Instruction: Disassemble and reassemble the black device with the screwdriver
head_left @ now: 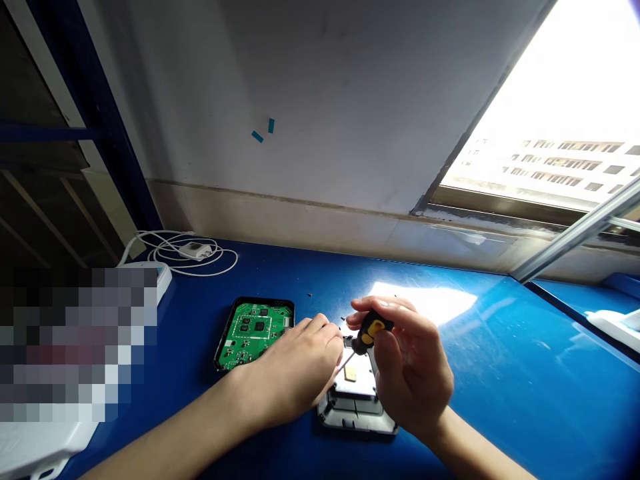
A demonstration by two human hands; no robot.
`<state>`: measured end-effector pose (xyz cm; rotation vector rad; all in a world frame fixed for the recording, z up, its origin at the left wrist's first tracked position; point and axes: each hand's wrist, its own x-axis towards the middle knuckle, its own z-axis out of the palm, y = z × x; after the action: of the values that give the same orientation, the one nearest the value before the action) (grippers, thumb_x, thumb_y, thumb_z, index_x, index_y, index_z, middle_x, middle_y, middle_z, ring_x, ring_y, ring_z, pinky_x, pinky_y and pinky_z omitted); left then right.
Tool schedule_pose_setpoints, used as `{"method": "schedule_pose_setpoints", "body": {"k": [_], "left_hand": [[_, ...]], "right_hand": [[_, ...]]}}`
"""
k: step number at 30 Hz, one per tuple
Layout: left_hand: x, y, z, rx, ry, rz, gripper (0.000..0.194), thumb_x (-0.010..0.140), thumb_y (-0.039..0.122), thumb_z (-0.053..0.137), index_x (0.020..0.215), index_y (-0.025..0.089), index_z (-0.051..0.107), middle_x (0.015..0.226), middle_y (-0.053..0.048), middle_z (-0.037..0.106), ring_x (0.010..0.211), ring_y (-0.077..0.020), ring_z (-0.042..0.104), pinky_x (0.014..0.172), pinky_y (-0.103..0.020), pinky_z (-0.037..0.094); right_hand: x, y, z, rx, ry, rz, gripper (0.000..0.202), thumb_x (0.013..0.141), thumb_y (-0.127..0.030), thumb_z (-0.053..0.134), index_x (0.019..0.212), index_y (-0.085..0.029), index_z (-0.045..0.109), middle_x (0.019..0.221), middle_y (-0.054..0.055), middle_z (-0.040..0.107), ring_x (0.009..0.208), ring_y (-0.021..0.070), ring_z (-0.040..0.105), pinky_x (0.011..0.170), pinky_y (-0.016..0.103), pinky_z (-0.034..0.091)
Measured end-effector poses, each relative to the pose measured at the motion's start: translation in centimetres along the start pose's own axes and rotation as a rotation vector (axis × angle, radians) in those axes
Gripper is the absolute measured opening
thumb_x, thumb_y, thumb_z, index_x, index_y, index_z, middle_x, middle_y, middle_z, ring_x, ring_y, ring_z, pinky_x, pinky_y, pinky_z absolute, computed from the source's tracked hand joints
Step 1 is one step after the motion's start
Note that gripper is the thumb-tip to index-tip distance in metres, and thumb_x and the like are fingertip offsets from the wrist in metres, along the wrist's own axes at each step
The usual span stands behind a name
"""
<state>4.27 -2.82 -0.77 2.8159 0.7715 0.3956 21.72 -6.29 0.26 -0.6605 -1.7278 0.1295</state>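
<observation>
My right hand [417, 360] is closed round the black and yellow handle of a screwdriver [373, 330], whose thin shaft slants down to the left. The fingers of my left hand [300, 363] are curled together close to the shaft's lower end; whatever they pinch is hidden. Under both hands lies a dark plastic device housing [357, 421] with a pale metal plate and a small yellowish pad [351, 373] inside. Just left of my left hand, a green circuit board [257, 333] sits in a black tray-like casing, partly covered by that hand.
Tiny dark screws [309, 295] are scattered on the blue table [525, 387]. A coiled white cable with an adapter [197, 251] lies at the back left. At the left edge is a white object [75, 437], partly pixelated. A metal bar [575, 233] crosses the right side by the window.
</observation>
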Motion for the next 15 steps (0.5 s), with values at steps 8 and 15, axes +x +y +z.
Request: {"method": "schedule_pose_setpoints", "body": {"k": [8,15], "left_hand": [[0.2,-0.3,-0.1,0.096,0.025,0.035,0.016,0.089,0.007,0.068,0.086,0.019,0.058,0.09,-0.001,0.066,0.086,-0.0213,0.058,0.07,-0.033,0.043],[0.6,-0.9,-0.1,0.085,0.136,0.033,0.018,0.087,0.006,0.068,0.083,0.02,0.057,0.084,0.001,0.065,0.08,-0.0204,0.056,0.069,-0.033,0.041]], "right_hand": [[0.5,1.1,-0.1,-0.054,0.219,0.055,0.033,0.103,-0.011,0.05,0.13,-0.028,0.061,0.111,0.004,0.066,0.07,0.0114,0.071,0.06,0.03,0.063],[1.4,2.5,-0.1,-0.022,0.316,0.284,0.02,0.105,-0.021,0.05,0.12,-0.028,0.061,0.1,0.0,0.068,0.059,0.0088,0.068,0.048,0.022,0.057]]}}
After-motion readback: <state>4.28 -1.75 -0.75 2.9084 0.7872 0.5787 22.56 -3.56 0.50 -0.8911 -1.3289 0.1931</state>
